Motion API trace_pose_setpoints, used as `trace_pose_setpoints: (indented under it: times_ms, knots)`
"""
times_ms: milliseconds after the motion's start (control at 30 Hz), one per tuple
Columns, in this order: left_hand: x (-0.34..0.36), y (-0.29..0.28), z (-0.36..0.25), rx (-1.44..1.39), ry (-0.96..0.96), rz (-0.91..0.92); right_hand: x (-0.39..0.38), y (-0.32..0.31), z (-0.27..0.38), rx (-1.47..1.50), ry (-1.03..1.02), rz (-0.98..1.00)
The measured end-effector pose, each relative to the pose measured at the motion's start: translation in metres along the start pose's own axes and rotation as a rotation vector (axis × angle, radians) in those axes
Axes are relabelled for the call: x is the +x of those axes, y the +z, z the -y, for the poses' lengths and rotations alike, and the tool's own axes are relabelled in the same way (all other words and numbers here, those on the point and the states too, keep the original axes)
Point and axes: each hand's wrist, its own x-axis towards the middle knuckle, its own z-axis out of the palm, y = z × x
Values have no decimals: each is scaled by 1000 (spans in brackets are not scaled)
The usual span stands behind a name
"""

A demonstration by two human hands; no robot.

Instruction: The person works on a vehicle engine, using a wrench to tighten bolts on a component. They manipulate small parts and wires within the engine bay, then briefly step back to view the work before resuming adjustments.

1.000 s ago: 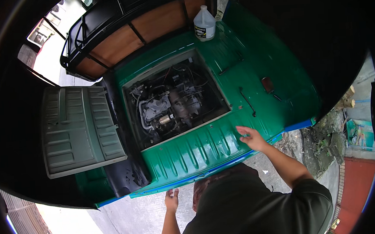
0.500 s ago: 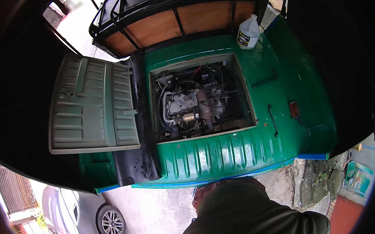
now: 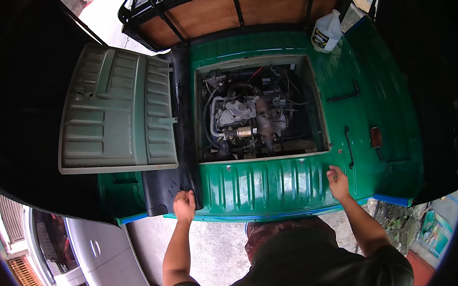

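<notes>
An open engine bay (image 3: pixel 206 157) in the green metal deck (image 3: pixel 273 190) shows hoses and an engine (image 3: pixel 237 111). Over the black mat (image 3: pixel 164 188) left of it, my left hand (image 3: pixel 184 204) is closed near a fold; what is in it, if anything, is hidden. My right hand (image 3: pixel 338 184), fingers loosely bent and apart, is above the deck below the opening's right corner, empty. Nearest it lie a thin black tool (image 3: pixel 349 147) and a red-brown block-like object (image 3: pixel 375 135). An angled black bar (image 3: pixel 343 96) lies higher up.
A grey-green ribbed panel (image 3: pixel 116 107) rests at left. A translucent jug (image 3: pixel 328 31) stands at back right, beside a wood-backed black frame (image 3: pixel 206 12). A silver car (image 3: pixel 100 253) is at lower left, mossy rocks (image 3: pixel 391 222) at lower right. Dark hanging covers frame both sides.
My hands, unseen half a second ago, are back in view, my left now over the mat instead of below the deck's edge. The view has shifted, bringing more of the silver car in.
</notes>
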Motion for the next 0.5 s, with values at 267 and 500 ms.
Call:
trace_pose_setpoints:
  times_ms: [267, 500]
  knots:
    - [100, 76, -30, 250, -509, -405, 56, 147, 94, -662, 79, -77]
    - [95, 108, -6, 367, -405, -431, 50, 150, 93, -666, 99, -103]
